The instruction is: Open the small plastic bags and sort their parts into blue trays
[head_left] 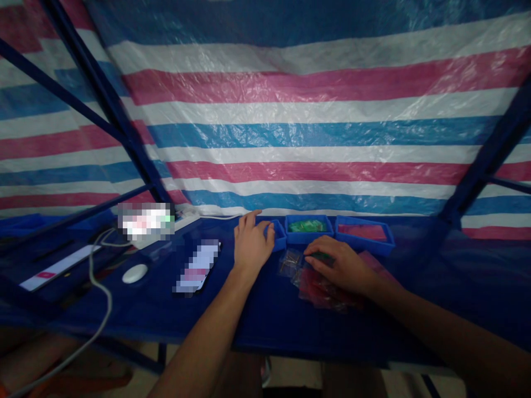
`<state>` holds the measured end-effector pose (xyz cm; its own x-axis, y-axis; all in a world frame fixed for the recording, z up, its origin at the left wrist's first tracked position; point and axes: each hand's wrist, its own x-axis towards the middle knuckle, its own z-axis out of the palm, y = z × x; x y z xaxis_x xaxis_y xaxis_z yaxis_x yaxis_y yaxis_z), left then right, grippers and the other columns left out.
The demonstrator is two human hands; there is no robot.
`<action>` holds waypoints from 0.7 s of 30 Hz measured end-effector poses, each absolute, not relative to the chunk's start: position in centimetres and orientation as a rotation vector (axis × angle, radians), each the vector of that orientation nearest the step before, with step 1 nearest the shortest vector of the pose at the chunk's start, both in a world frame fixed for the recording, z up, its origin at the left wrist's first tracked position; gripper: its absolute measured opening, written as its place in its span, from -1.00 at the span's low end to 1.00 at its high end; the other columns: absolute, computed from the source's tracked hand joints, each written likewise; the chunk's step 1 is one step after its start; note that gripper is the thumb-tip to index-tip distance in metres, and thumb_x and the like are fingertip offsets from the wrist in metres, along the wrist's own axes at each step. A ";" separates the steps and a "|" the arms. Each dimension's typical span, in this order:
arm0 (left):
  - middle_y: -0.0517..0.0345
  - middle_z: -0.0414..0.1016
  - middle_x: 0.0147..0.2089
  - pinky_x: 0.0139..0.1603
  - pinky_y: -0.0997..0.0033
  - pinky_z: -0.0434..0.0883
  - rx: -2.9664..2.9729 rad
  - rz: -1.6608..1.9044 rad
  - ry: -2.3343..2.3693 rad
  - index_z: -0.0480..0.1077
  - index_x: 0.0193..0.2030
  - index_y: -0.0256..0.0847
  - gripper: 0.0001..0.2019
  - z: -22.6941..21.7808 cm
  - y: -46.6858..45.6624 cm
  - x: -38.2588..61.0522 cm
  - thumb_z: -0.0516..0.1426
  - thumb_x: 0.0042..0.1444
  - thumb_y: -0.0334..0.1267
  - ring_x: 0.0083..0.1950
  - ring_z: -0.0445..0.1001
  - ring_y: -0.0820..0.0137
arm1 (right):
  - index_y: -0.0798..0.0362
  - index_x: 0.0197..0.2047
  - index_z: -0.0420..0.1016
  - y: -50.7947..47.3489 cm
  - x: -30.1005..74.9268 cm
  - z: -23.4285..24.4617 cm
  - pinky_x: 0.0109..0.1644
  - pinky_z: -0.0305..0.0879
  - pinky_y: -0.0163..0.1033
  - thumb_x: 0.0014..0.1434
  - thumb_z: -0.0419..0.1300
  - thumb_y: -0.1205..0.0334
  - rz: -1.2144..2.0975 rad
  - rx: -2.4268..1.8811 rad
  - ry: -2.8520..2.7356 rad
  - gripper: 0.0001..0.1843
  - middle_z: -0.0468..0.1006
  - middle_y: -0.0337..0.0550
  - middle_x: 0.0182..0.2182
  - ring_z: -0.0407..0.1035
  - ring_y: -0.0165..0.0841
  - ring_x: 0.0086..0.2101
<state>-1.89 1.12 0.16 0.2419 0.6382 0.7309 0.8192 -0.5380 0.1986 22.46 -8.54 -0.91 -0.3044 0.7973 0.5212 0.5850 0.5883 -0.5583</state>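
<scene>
My left hand (252, 243) is open, its fingers apart, beside the leftmost small blue bin (279, 236); the hand partly covers that bin and its contents are hidden. My right hand (344, 266) is closed in a pinch on a small dark green piece (322, 255), mostly hidden by the fingers. Under and beside it lies a loose pile of pinkish-red plastic bags (317, 290). To the left of these fingers are small clear bags (290, 262) with thin metal parts inside. Behind, the middle blue bin (309, 237) holds bright green pieces (307, 226).
A right-hand blue bin (388, 243) contains flat pink pieces (360, 231). To the left lie a phone (199, 268), a white round object (135, 273), a white cable (102, 287) and a power strip (186, 220). Blue frame bars (128, 138) and striped sheeting (311, 132) stand behind the table.
</scene>
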 end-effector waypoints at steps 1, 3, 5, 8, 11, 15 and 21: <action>-0.08 0.43 0.32 0.22 -0.19 0.41 -2.305 -1.193 -1.331 0.63 -0.06 -0.11 -0.81 0.3 0.9 -1.7 0.17 0.34 -0.19 0.33 0.33 -0.07 | -0.09 -0.02 0.66 -8.6 22.4 -1.0 0.20 0.41 0.04 0.38 0.23 0.17 0.311 -1.063 -2.083 -0.81 0.67 -0.07 -0.04 0.51 -0.14 0.03; -0.06 0.44 0.28 0.29 -0.16 0.38 -2.382 -1.244 -1.219 0.61 -0.04 -0.11 -0.80 0.6 0.3 -1.3 0.14 0.37 -0.22 0.34 0.32 0.00 | -0.10 0.11 0.64 -8.5 22.4 -1.5 0.34 0.31 0.12 0.39 0.23 0.16 0.258 -1.018 -2.217 -0.72 0.62 -0.02 0.14 0.40 -0.08 0.21; -0.03 0.47 0.24 0.35 -0.10 0.35 -2.490 -1.314 -1.081 0.58 -0.03 -0.12 -0.81 0.8 -0.2 -0.8 0.12 0.39 -0.25 0.32 0.34 0.08 | -0.10 0.20 0.61 -8.3 22.4 -2.2 0.42 0.20 0.19 0.40 0.21 0.14 0.213 -1.031 -2.336 -0.65 0.53 0.01 0.27 0.29 -0.03 0.32; -0.02 0.51 0.16 0.36 -0.03 0.35 -2.648 -1.408 -0.892 0.55 -0.03 -0.13 -0.82 0.8 -0.8 0.0 0.10 0.41 -0.28 0.27 0.40 0.16 | -0.09 0.15 0.66 -7.8 22.2 -2.9 0.41 0.22 0.17 0.43 0.16 0.17 0.188 -1.076 -2.420 -0.67 0.57 -0.01 0.24 0.37 -0.06 0.27; -0.01 0.55 0.08 0.31 0.02 0.40 -2.780 -1.431 -0.774 0.55 -0.03 -0.13 -0.82 0.5 -1.4 0.7 0.09 0.42 -0.28 0.21 0.44 0.19 | -0.06 0.07 0.71 -7.5 22.0 -2.7 0.32 0.35 0.04 0.44 0.14 0.21 0.179 -1.091 -2.414 -0.69 0.65 -0.04 0.13 0.49 -0.13 0.15; -0.02 0.57 0.02 0.27 0.07 0.42 -2.897 -1.424 -0.700 0.55 -0.05 -0.14 -0.81 0.0 -1.8 1.4 0.09 0.43 -0.27 0.14 0.48 0.21 | -0.06 0.03 0.71 -7.5 21.9 -1.7 0.26 0.41 -0.02 0.43 0.13 0.30 0.163 -1.105 -2.370 -0.69 0.70 -0.08 0.04 0.55 -0.17 0.05; -0.03 0.57 -0.05 0.19 0.11 0.43 -2.969 -1.389 -0.691 0.54 -0.09 -0.19 -0.77 -0.5 -1.5 1.8 0.05 0.45 -0.26 0.07 0.49 0.23 | -0.05 0.00 0.73 -7.3 22.1 -1.8 0.29 0.39 0.01 0.40 0.17 0.30 0.155 -1.063 -2.426 -0.72 0.65 -0.03 0.11 0.51 -0.13 0.12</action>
